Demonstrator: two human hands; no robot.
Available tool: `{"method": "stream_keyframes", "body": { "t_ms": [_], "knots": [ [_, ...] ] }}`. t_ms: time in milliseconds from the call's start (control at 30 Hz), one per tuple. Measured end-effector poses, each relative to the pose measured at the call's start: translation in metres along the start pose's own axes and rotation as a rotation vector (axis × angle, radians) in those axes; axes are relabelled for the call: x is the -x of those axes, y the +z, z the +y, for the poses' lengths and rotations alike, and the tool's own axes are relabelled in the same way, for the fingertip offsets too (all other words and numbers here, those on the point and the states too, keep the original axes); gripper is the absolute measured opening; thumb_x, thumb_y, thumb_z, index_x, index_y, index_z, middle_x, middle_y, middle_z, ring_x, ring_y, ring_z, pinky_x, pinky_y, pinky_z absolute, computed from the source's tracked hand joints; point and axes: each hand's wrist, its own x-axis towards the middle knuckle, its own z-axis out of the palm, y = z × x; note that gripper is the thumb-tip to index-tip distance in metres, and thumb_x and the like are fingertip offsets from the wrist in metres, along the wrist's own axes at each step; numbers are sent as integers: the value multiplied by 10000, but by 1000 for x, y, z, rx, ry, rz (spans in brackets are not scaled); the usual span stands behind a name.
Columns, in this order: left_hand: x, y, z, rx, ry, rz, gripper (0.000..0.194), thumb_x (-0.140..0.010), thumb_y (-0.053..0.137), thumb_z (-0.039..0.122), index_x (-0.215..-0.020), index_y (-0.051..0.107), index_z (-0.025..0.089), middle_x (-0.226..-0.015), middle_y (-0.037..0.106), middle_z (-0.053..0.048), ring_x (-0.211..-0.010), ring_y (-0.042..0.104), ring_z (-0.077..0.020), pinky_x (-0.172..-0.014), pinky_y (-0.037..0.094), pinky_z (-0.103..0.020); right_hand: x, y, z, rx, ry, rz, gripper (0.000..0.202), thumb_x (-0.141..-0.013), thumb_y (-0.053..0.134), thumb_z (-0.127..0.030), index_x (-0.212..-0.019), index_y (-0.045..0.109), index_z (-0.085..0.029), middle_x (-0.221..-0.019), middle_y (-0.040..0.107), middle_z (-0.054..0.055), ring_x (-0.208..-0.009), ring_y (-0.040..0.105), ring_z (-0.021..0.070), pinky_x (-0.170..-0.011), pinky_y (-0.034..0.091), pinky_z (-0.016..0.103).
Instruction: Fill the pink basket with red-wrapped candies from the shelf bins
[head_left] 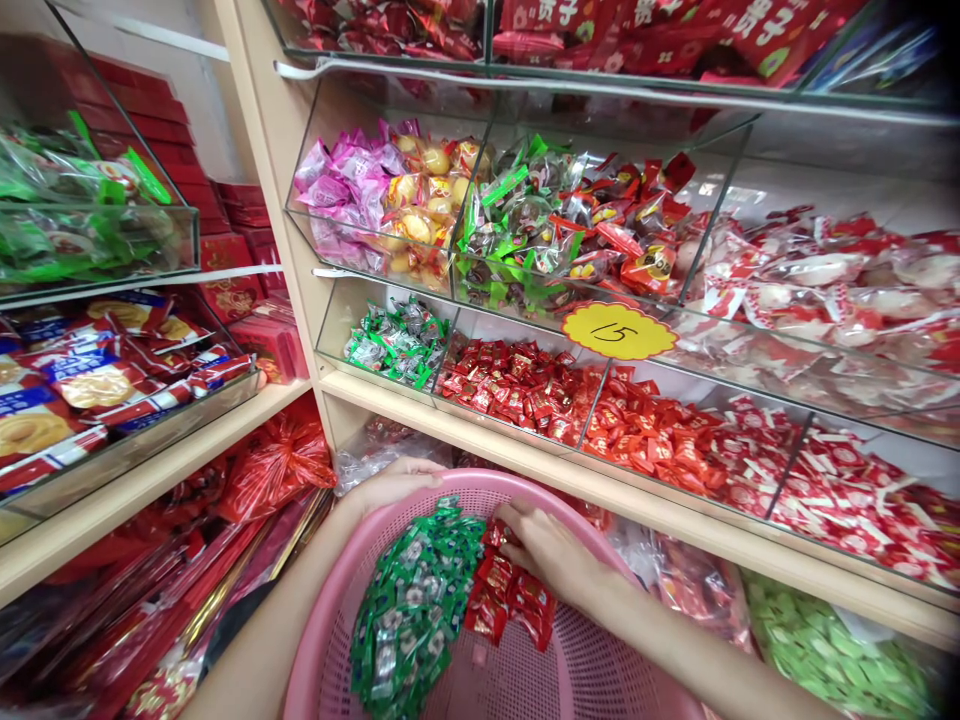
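A pink plastic basket (315, 640) with perforated walls is tilted below the shelf. My left hand (405, 480) grips its far left rim, fingers partly hidden behind the edge. Inside, a pile of green-wrapped candies (412, 610) lies on the left side. Beside it is a smaller heap of red-wrapped candies (499, 585). My right hand (544, 550) reaches into the basket over the rim's right side, its curled fingers closed on red-wrapped candies at the back of that heap. How many they hold is hidden.
Straight ahead, a low glass bin holds red-wrapped candies (517, 385), beside green-and-white candies (397, 340) and orange-red candies (645, 430). A wooden shelf edge (465, 440) runs just above the basket. A yellow price tag (619, 332) hangs higher. Biscuit packs (90, 370) fill the left shelf.
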Motion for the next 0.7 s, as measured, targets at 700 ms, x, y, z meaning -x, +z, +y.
{"method": "stream_keyframes", "body": {
  "t_ms": [700],
  "knots": [
    [-1, -1, 4, -44, 8, -21, 449, -652, 606, 384, -1026, 602, 136, -1042, 617, -74, -933, 558, -218, -822, 410, -297, 5, -23, 23, -50, 148, 76, 245, -721, 515, -236, -952, 460, -177, -854, 556, 49, -770, 505, 167, -682, 378, 275]
  ]
}}
